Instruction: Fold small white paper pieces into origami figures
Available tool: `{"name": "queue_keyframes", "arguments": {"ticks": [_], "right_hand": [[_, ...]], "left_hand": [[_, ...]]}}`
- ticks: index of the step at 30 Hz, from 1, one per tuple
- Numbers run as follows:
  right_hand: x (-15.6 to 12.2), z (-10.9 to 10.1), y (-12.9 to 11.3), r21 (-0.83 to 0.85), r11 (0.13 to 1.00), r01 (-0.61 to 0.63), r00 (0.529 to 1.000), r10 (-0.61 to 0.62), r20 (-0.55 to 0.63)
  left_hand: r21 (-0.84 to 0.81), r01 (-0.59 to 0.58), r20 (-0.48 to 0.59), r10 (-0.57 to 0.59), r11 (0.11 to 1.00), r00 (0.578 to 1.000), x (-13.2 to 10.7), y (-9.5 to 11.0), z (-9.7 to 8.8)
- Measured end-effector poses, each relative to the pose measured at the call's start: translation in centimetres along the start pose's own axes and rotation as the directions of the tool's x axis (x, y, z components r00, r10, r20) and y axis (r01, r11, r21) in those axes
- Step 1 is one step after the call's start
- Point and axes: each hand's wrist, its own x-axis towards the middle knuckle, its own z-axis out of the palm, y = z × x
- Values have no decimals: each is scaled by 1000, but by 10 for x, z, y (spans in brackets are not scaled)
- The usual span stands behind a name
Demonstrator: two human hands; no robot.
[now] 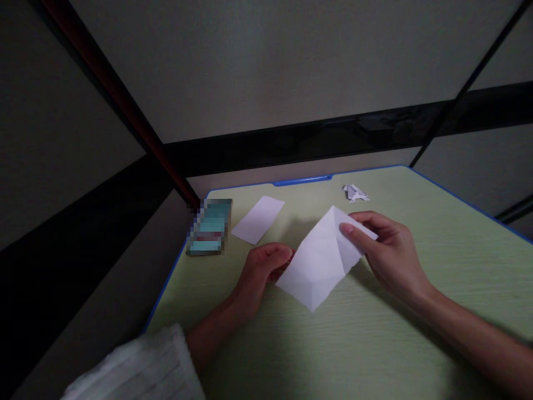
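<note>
1. R hand [393, 255] pinches the creased paper [318, 261], thumb on top (hides a bit), fingers under, prob. so it won't slip.
2. Creased paper's up over the table [437, 222], b/w both hands, prob. so folds show.
3. L hand [262, 272] curls its fingers by creased paper's L edge; can't tell if they grip.
4. Past creased paper: small folded paper [355, 193]. Back-L: flat sheet [258, 220], then blurry phone-like thing [210, 228].

Likely a home; a blue-edged table [458, 250] stands close to large grey panels [291, 66] crossed by a black band [250, 151].
</note>
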Motion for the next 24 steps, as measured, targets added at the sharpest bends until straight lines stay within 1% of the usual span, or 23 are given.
{"name": "queue_keyframes", "arguments": {"ticks": [3, 6, 8, 10, 12, 14, 15, 17, 19, 20, 22, 24], "right_hand": [[-5, 4, -3, -39, 998, -52, 991, 56, 124], [-9, 9, -5, -34, 996, -81, 967, 87, 238], [-11, 12, -6, 13, 994, -108, 958, 100, 268], [-13, 16, -5, 85, 985, -152, 952, 123, 281], [-13, 19, -4, 135, 964, -229, 921, 170, 350], [-15, 21, -2, 124, 941, -316, 866, 233, 442], [-15, 22, -1, 101, 932, -348, 842, 264, 470], [-17, 24, 0, 64, 922, -383, 822, 308, 478], [-19, 24, 0, 55, 915, -399, 823, 331, 462], [-19, 24, 0, 57, 912, -405, 823, 337, 457], [-19, 23, -1, 62, 908, -414, 823, 345, 451], [-19, 23, -1, 59, 909, -412, 825, 345, 448]], "left_hand": [[46, 29, 1, -29, 999, 1000, 0, 4, 0], [155, 15, 20, -18, 988, 1000, -2, 3, 4], [197, -5, 20, 1, 980, 1000, -3, 0, 6], [193, -23, -29, 29, 981, 999, -3, -3, 7], [165, -51, -107, 69, 985, 992, -2, -4, 6], [126, -87, -162, 107, 988, 981, -1, -5, 5], [101, -99, -172, 116, 990, 978, -1, -5, 5], [57, -97, -153, 105, 994, 983, -2, -5, 4], [47, -93, -117, 98, 995, 988, -3, -6, 4], [57, -109, -101, 114, 992, 988, -3, -6, 4], [91, -194, -70, 201, 977, 977, -3, -7, 2], [125, -294, -32, 300, 948, 953, -3, -8, 1]]}}
